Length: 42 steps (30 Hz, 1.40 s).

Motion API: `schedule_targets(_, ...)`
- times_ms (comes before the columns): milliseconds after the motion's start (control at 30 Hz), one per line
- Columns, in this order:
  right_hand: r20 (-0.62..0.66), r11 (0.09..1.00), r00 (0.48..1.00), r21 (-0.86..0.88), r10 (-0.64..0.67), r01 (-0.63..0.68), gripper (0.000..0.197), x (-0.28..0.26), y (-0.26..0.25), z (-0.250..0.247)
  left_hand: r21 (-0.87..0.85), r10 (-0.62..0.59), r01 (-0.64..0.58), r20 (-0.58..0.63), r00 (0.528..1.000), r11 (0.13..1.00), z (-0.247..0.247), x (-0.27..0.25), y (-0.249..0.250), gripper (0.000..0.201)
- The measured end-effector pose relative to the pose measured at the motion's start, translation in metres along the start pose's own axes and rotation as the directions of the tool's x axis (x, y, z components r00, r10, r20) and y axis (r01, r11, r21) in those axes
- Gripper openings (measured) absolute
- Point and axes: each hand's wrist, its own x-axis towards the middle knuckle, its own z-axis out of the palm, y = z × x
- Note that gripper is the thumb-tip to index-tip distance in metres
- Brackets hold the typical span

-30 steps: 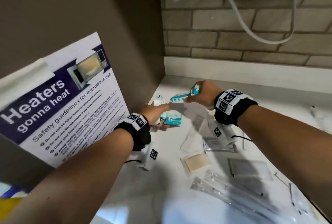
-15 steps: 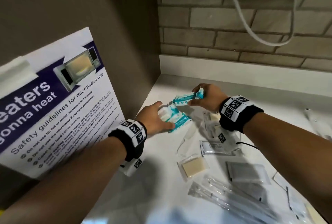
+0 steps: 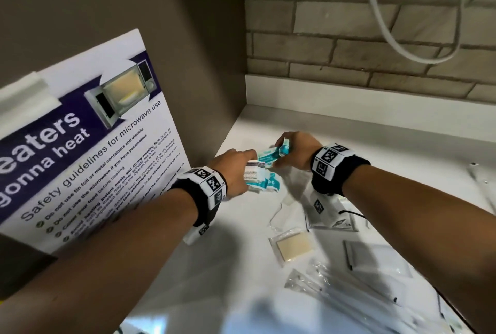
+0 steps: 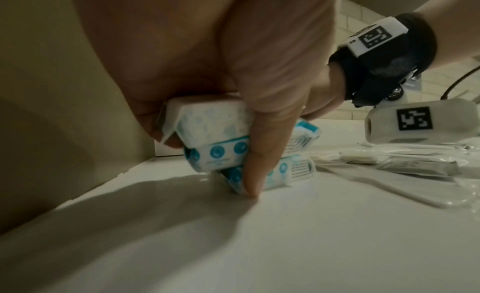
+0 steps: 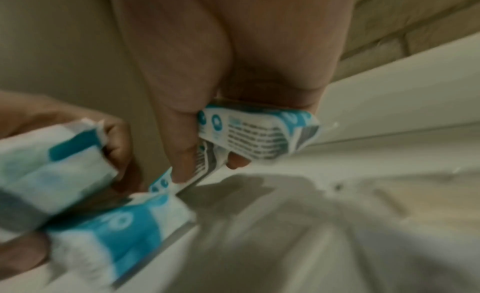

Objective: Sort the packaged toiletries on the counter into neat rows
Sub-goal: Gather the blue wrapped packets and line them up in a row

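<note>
My left hand (image 3: 236,170) grips a stack of white-and-teal packets (image 3: 261,178) near the counter's back left corner; in the left wrist view the stack (image 4: 215,141) is three packets high, its bottom on the white counter (image 4: 233,246), with my thumb across its front. My right hand (image 3: 292,154) holds one more teal packet (image 3: 271,152) just above and right of the stack, and the right wrist view shows fingers and thumb pinching this packet (image 5: 257,133). Both hands nearly touch.
A clear sachet with a beige pad (image 3: 294,246), flat grey sachets (image 3: 375,256) and long clear wrapped items (image 3: 349,288) lie scattered on the counter at the front right. A brown side panel with a microwave poster (image 3: 94,146) stands on the left, a brick wall (image 3: 375,38) behind.
The left hand has closed round the packets and gathered them into an upright stack. The right hand with its packet has come down closer to the stack.
</note>
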Motion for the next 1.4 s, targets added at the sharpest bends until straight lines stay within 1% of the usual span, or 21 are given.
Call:
schedule_targets(100, 0.056, 0.999, 0.998, 0.038, 0.006, -0.008, 0.04, 0.007, -0.008, 0.013, -0.023, 0.034, -0.035, -0.052, 0.998, 0.999, 0.005, 0.001, -0.007, 0.049)
schedule_targets(167, 0.034, 0.997, 0.999, 0.071, 0.003, -0.006, 0.053, 0.009, -0.008, 0.014, -0.034, 0.025, -0.028, -0.077, 0.997, 0.999, 0.003, 0.002, -0.01, 0.052)
schedule_targets(200, 0.025, 0.993, 1.0, 0.116, 0.006, -0.009, 0.061, 0.009, -0.007, 0.011, -0.056, 0.012, -0.017, -0.082, 0.997, 0.998, 0.001, 0.003, -0.009, 0.053)
schedule_targets(267, 0.042, 0.975, 0.999, 0.222, 0.003, -0.012, 0.068, 0.006, -0.007, 0.003, -0.137, -0.018, 0.005, -0.094, 0.995, 0.991, -0.005, 0.002, -0.008, 0.059)
schedule_targets(333, 0.058, 0.975, 0.998, 0.22, 0.007, -0.019, 0.07, 0.002, -0.005, -0.007, -0.293, -0.068, 0.028, -0.127, 0.99, 0.956, -0.008, 0.001, -0.005, 0.061)
schedule_targets(367, 0.054, 0.98, 0.999, 0.198, 0.003, -0.014, 0.07, -0.002, -0.004, -0.013, -0.41, -0.101, 0.033, -0.147, 0.984, 0.912, -0.009, -0.002, -0.003, 0.061)
schedule_targets(433, 0.02, 0.99, 1.0, 0.142, -0.018, 0.015, 0.067, -0.005, -0.001, -0.021, -0.626, -0.147, 0.017, -0.157, 0.977, 0.78, -0.01, -0.008, 0.001, 0.059)
schedule_targets(500, -0.039, 0.989, 0.998, 0.136, -0.048, 0.053, 0.059, -0.006, 0.004, -0.027, -0.742, -0.145, 0.008, -0.121, 0.982, 0.67, -0.012, -0.015, 0.005, 0.054)
schedule_targets(567, -0.089, 0.983, 0.994, 0.164, -0.068, 0.081, 0.052, -0.007, 0.007, -0.03, -0.821, -0.133, 0.04, -0.045, 0.99, 0.569, -0.013, -0.022, 0.008, 0.049)
schedule_targets(633, -0.118, 0.981, 0.99, 0.165, -0.083, 0.102, 0.05, -0.004, 0.008, -0.03, -0.861, -0.133, 0.086, 0.022, 0.991, 0.502, -0.011, -0.027, 0.006, 0.053)
schedule_targets(700, -0.113, 0.988, 0.99, 0.118, -0.084, 0.097, 0.053, 0.003, 0.005, -0.027, -0.891, -0.12, 0.098, 0.05, 0.992, 0.443, -0.007, -0.033, 0.005, 0.059)
schedule_targets(733, -0.09, 0.994, 0.993, 0.072, -0.071, 0.077, 0.056, 0.008, 0.003, -0.024, -0.903, -0.116, 0.097, 0.053, 0.992, 0.419, -0.006, -0.036, 0.004, 0.06)
schedule_targets(800, -0.022, 0.999, 0.999, 0.019, -0.034, 0.035, 0.063, 0.019, -0.002, -0.015, -0.909, -0.131, 0.1, 0.051, 0.99, 0.405, -0.002, -0.038, 0.0, 0.06)
schedule_targets(867, 0.023, 0.999, 1.0, 0.035, -0.002, 0.001, 0.065, 0.03, -0.007, -0.004, -0.907, -0.156, 0.122, 0.064, 0.986, 0.403, 0.002, -0.037, -0.004, 0.057)
schedule_targets(933, 0.008, 1.0, 1.0, -0.004, 0.005, -0.005, 0.06, 0.038, -0.011, 0.004, -0.904, -0.175, 0.149, 0.084, 0.981, 0.401, 0.004, -0.035, -0.007, 0.055)
schedule_targets(1033, 0.011, 0.999, 1.0, -0.043, -0.024, 0.025, 0.048, 0.047, -0.017, 0.012, -0.882, -0.189, 0.162, 0.085, 0.978, 0.442, 0.005, -0.032, -0.008, 0.051)
schedule_targets(1167, 0.106, 0.993, 0.989, -0.049, -0.103, 0.108, 0.038, 0.052, -0.013, 0.013, -0.858, -0.179, 0.17, 0.093, 0.979, 0.485, 0.002, -0.03, -0.006, 0.049)
schedule_targets(1300, 0.148, 0.99, 0.979, 0.009, -0.143, 0.143, 0.034, 0.05, -0.008, 0.007, -0.868, -0.192, 0.172, 0.09, 0.977, 0.467, 0.0, -0.031, -0.009, 0.05)
schedule_targets(1400, 0.202, 0.984, 0.964, -0.006, -0.171, 0.176, 0.034, 0.045, -0.01, 0.004, -0.872, -0.199, 0.172, 0.088, 0.976, 0.459, 0.001, -0.033, -0.01, 0.054)
